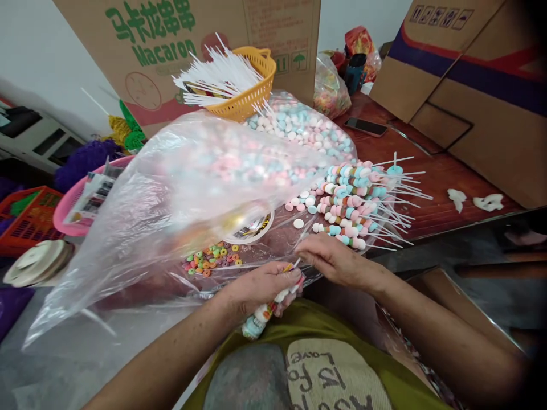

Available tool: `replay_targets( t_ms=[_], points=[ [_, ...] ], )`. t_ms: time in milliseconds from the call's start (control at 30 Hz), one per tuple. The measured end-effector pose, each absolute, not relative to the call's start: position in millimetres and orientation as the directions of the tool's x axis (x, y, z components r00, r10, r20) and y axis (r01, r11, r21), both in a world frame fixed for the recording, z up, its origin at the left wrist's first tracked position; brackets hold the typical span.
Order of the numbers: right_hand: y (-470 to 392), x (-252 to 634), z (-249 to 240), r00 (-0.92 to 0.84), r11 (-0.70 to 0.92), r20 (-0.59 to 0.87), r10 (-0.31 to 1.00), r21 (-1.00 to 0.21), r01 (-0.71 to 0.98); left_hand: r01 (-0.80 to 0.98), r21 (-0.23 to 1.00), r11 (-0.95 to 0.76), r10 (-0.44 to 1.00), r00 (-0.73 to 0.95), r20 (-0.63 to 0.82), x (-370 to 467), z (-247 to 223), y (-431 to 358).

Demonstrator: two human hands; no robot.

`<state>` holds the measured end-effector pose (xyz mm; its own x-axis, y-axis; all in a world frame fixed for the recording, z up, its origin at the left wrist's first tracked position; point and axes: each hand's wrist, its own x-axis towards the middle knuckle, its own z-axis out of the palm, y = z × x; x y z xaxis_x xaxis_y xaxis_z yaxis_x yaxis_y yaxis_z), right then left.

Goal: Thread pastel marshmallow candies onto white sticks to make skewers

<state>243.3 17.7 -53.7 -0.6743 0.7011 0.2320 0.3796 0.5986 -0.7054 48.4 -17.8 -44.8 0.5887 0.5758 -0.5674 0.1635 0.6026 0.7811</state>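
Observation:
My left hand is wrapped round a candy skewer strung with pastel sweets, low in front of my body. The skewer's white stick tip pokes out past my thumb. Close beside that tip is my right hand, its fingers pressed together; whatever they pinch is hidden. Just beyond it lies a pile of finished skewers with pink, white and blue sweets, their sticks pointing right. Loose pastel sweets and colourful candy rings lie on the clear plastic.
A large clear bag of pastel sweets covers much of the table. Behind it, a yellow basket holds white sticks. Cardboard boxes stand at the back and right. A phone and crumpled tissues lie rightward.

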Motion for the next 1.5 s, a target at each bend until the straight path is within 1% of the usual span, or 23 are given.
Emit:
replay_targets(
  t_ms=[67, 133, 233, 300, 367, 467, 567, 633, 700, 767, 833, 900, 967, 1000, 1067, 1100, 1167, 1267, 1333, 1400, 1433, 1467, 1500],
  points=[
    [11.5, 237.3, -60.8, -0.534, 0.380, 0.159, 0.830, -0.863, 0.334, 0.176, 0.823, 0.539, 0.678, 0.489, -0.549, 47.6, -43.5, -13.4],
    [3.0, 227.5, -67.7, -0.483, 0.157, 0.016, 0.876, -0.954, 0.254, 0.221, 0.861, 0.459, 0.773, 0.378, -0.509, 48.5, -45.8, -10.0],
    [-8.0, 209.8, -74.1, -0.452, -0.027, -0.071, 0.889, -0.994, 0.103, 0.240, 0.869, 0.434, 0.829, 0.272, -0.489, 51.6, -52.7, -10.2],
    [-11.1, 202.4, -74.9, -0.443, -0.096, -0.093, 0.892, -0.995, 0.017, 0.171, 0.870, 0.463, 0.812, 0.311, -0.493, 50.6, -55.0, -13.0],
    [-11.4, 200.2, -74.3, -0.467, -0.122, -0.111, 0.877, -0.993, 0.008, 0.130, 0.870, 0.476, 0.746, 0.465, -0.477, 45.5, -53.1, -15.6],
    [-8.6, 200.3, -73.8, -0.401, -0.060, -0.099, 0.911, -0.992, 0.110, 0.213, 0.885, 0.415, 0.643, 0.620, -0.450, 36.0, -45.7, -16.1],
    [-4.0, 200.4, -71.1, -0.265, -0.015, -0.054, 0.963, -0.989, 0.149, 0.344, 0.901, 0.266, 0.688, 0.587, -0.427, 32.2, -40.4, -13.2],
    [-2.0, 202.9, -66.6, -0.126, 0.121, 0.098, 0.987, -0.975, 0.188, 0.409, 0.880, 0.242, 0.717, 0.535, -0.446, 32.2, -39.9, -11.0],
    [-2.5, 208.0, -62.2, -0.179, 0.442, 0.404, 0.897, -0.819, 0.366, 0.446, 0.855, 0.264, 0.717, 0.502, -0.483, 31.8, -41.3, -9.0],
    [-6.0, 214.2, -61.4, -0.506, 0.764, 0.577, 0.641, -0.420, 0.490, 0.462, 0.852, 0.245, 0.707, 0.517, -0.483, 30.4, -43.1, -6.6],
    [-11.4, 219.6, -65.6, -0.774, 0.895, 0.480, 0.413, -0.054, 0.444, 0.463, 0.868, 0.181, 0.673, 0.585, -0.453, 29.1, -43.7, -3.6],
    [-17.1, 222.9, -72.2, -0.852, 0.907, 0.367, 0.374, 0.049, 0.419, 0.473, 0.873, 0.116, 0.565, 0.692, -0.450, 29.2, -42.5, -1.3],
    [-22.0, 223.3, -77.5, -0.843, 0.883, 0.264, 0.469, -0.141, 0.448, 0.553, 0.832, -0.054, 0.456, 0.754, -0.472, 31.3, -40.8, -1.4],
    [-24.0, 222.1, -79.1, -0.806, 0.805, 0.186, 0.561, -0.350, 0.479, 0.609, 0.769, -0.195, 0.445, 0.754, -0.483, 32.9, -40.5, -2.6],
    [-26.8, 217.0, -80.6, -0.710, 0.429, -0.062, 0.701, -0.758, 0.490, 0.670, 0.536, -0.514, 0.525, 0.740, -0.421, 35.5, -42.3, -7.3],
    [-27.5, 213.6, -80.9, -0.676, 0.208, -0.190, 0.711, -0.863, 0.461, 0.661, 0.398, -0.636, 0.570, 0.750, -0.336, 35.9, -44.6, -10.4],
    [-27.0, 207.2, -80.7, -0.670, -0.077, -0.346, 0.657, -0.915, 0.397, 0.594, 0.192, -0.781, 0.586, 0.804, -0.106, 33.1, -51.4, -17.1],
    [-18.3, 203.5, -74.5, -0.738, -0.159, -0.392, 0.549, -0.916, 0.369, 0.542, 0.086, -0.836, 0.545, 0.801, 0.246, 19.9, -61.8, -27.2],
    [-4.2, 203.0, -61.6, -0.759, -0.146, -0.371, 0.535, -0.926, 0.349, 0.596, 0.201, -0.777, 0.623, 0.685, 0.378, 8.3, -66.0, -33.5],
    [16.9, 196.8, -42.6, -0.711, 0.068, -0.225, 0.666, -0.931, 0.359, 0.644, 0.460, -0.612, 0.791, 0.482, 0.378, -1.5, -68.0, -39.1],
    [29.3, 189.4, -32.8, -0.660, 0.266, -0.087, 0.746, -0.870, 0.415, 0.635, 0.594, -0.494, 0.869, 0.367, 0.331, -5.0, -68.6, -41.5],
    [42.2, 178.6, -24.3, -0.631, 0.452, 0.048, 0.775, -0.739, 0.499, 0.600, 0.710, -0.369, 0.929, 0.257, 0.265, -7.5, -69.3, -43.5],
    [54.9, 164.6, -18.2, -0.662, 0.584, 0.086, 0.744, -0.564, 0.583, 0.542, 0.804, -0.243, 0.970, 0.155, 0.188, -9.1, -70.2, -45.2]
  ],
)
